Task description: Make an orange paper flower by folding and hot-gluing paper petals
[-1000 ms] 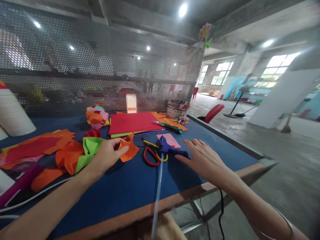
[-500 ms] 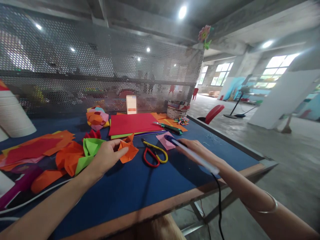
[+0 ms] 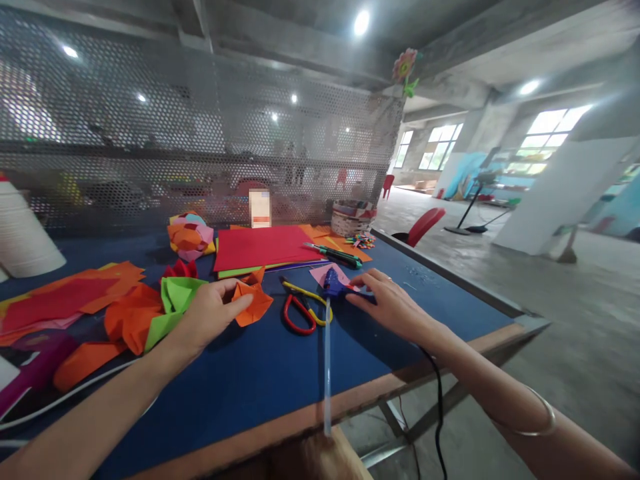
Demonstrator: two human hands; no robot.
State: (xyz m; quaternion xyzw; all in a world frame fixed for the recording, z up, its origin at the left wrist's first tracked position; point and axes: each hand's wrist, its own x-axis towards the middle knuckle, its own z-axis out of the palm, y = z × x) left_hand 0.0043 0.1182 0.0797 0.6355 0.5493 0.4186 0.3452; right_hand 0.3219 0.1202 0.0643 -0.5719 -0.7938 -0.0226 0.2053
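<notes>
My left hand (image 3: 210, 312) pinches a folded orange paper piece (image 3: 254, 302) just above the blue table top (image 3: 260, 367). My right hand (image 3: 393, 305) is closed around the handle of a blue glue gun (image 3: 336, 283), whose long clear glue stick (image 3: 327, 363) points back toward me over the table edge. A black cord (image 3: 440, 400) hangs down from under my right wrist. Red and yellow scissors (image 3: 303, 308) lie between my two hands. A pink paper square (image 3: 325, 272) lies under the gun's nose.
Green folded paper (image 3: 176, 297) and orange scraps (image 3: 125, 317) lie left of my left hand. A red sheet stack (image 3: 260, 245), a green cutter (image 3: 340, 255), a paper ball (image 3: 190, 237) and a small basket (image 3: 354, 217) sit further back before a perforated metal screen (image 3: 200, 147). A purple tool (image 3: 35, 367) lies at the left.
My right hand went from open beside the glue gun to gripping it; the gun swung round and now its glue stick points toward me. My left hand has kept still with the orange paper.
</notes>
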